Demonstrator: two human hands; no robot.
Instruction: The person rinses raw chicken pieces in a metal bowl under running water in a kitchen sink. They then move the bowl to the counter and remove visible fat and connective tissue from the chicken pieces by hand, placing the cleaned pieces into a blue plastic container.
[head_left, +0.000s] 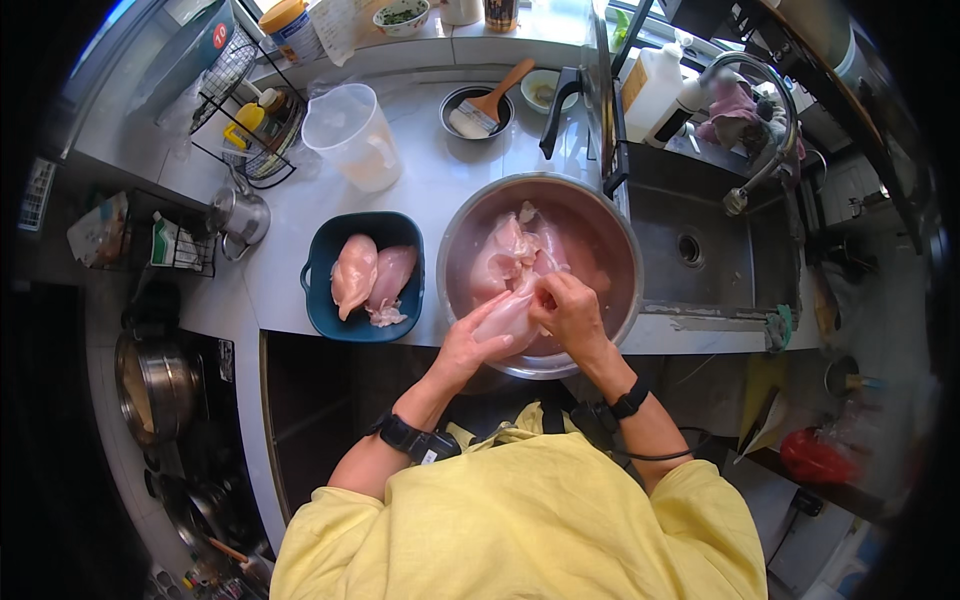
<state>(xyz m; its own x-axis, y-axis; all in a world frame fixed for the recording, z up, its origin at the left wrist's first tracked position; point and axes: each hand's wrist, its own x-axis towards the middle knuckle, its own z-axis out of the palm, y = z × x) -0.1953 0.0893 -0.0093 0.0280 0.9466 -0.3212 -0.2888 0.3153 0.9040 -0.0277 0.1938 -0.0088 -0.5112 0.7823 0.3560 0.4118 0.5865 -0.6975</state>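
A large steel basin (447, 259) stands before me on the counter, with pinkish water and several pieces of raw chicken breast (499, 255) in it. Over its near side, my left hand (471, 334) holds one raw chicken breast (508, 322) from the left. The fingers of my right hand (571, 309) are pinched at that breast's right edge; whatever is between the fingertips is too small to make out. To the left of the basin, a dark blue plastic tub (321, 319) holds two more raw breasts (355, 271).
Behind the tub stands a clear plastic jug (352, 135). A small round pan (453, 120) with a wooden-handled brush (491, 101) and a small bowl (550, 81) sit behind the basin. At right are a steel sink (712, 277) and its faucet (784, 142). A wire rack (274, 161) occupies the left corner.
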